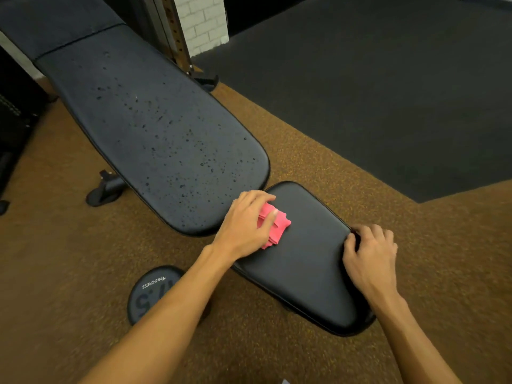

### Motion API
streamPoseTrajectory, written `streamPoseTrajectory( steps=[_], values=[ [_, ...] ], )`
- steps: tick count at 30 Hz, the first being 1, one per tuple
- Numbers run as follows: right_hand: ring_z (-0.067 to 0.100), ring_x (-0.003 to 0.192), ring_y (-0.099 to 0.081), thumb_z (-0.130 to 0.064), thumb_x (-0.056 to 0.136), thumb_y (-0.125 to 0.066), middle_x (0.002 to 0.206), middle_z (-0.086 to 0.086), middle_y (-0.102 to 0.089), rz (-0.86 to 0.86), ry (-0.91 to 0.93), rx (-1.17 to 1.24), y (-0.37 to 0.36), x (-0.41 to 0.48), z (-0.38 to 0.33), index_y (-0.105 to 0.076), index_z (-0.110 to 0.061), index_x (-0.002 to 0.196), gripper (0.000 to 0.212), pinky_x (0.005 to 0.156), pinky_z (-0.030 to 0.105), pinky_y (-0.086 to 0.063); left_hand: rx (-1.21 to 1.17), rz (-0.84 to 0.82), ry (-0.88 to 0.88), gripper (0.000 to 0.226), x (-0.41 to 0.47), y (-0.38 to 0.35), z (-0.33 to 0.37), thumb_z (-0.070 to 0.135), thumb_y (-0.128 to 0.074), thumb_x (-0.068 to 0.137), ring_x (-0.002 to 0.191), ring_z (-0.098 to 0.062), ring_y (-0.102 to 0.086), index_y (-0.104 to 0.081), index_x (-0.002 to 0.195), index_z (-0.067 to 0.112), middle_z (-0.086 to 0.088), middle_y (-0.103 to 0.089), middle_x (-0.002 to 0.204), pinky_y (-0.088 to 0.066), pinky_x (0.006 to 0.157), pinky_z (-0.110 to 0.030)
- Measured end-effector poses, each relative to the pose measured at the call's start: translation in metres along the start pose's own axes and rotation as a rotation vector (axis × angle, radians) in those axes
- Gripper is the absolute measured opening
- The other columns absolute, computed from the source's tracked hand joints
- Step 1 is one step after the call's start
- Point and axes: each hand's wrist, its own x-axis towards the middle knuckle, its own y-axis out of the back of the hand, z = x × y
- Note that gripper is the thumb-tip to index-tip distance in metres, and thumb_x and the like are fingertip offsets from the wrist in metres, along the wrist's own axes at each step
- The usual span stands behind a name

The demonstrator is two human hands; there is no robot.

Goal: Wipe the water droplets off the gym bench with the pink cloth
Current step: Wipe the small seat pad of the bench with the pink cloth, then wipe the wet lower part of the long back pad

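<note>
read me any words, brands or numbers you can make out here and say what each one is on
"PROGRESS" - white brand lettering on the round black weight on the floor, upside down in this view
"17.5" - large number on the same weight, partly hidden by the left forearm, so the first digit is a best reading
No text shows on the gym bench, nor on the pink cloth held by the left hand; the right hand grips the seat edge.

Speckled brown rubber floor (pixel 318 167) from 3 to 8 o'clock. Dark grey mat (pixel 374 79) at 1 o'clock. White brick pillar (pixel 205 20) at 12, perforated metal upright (pixel 173 26) just beside it. Black weight plate (pixel 151 292) flat at 7. Dark gear (pixel 13 120) at 9, possibly rack.
</note>
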Motion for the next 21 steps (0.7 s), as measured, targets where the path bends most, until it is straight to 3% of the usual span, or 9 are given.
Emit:
streamPoseTrajectory(
  steps=[3,9,15,21],
  values=[
    [0.032,0.115,-0.049,-0.024,0.099,-0.065,0.123,0.009,-0.063,0.104,0.115,0.075,-0.004,-0.002,-0.037,-0.068,-0.015,0.123,0.026,0.097,0.05,-0.042,0.016,0.042,0.007,0.036,0.004,0.013,-0.013,0.037,-0.048,0.106,0.125,-0.017,-0.055,-0.066,0.131,0.017,0.004,-0.065,0.131,-0.043,0.11,-0.041],
    [0.029,0.112,-0.052,-0.036,0.096,-0.053,0.121,0.005,-0.062,0.067,0.26,0.163,-0.035,-0.01,-0.122,-0.066,-0.017,0.125,0.037,0.094,0.048,-0.046,0.107,0.058,0.003,0.032,0.019,0.048,-0.05,0.034,-0.051,0.105,0.123,-0.022,-0.055,-0.068,0.127,0.018,0.001,-0.067,0.127,-0.044,0.107,-0.045],
    [0.029,0.118,-0.049,-0.053,0.097,-0.054,0.131,0.006,-0.058,0.044,0.166,0.08,-0.059,-0.023,-0.169,-0.06,-0.016,0.137,0.054,0.097,0.045,-0.045,0.256,0.133,-0.074,0.025,0.043,0.09,-0.095,0.022,-0.062,0.102,0.131,-0.025,-0.051,-0.069,0.125,0.016,-0.002,-0.063,0.131,-0.037,0.113,-0.044],
    [0.036,0.133,-0.046,-0.065,0.098,-0.054,0.148,0.012,-0.05,0.086,0.14,-0.126,-0.074,-0.043,-0.192,-0.05,-0.012,0.153,0.076,0.111,0.052,-0.04,0.351,0.238,-0.045,0.041,0.073,0.129,-0.136,0.024,-0.061,0.103,0.155,-0.029,-0.034,-0.063,0.141,0.011,-0.01,-0.051,0.157,-0.016,0.132,-0.053]
  ],
)
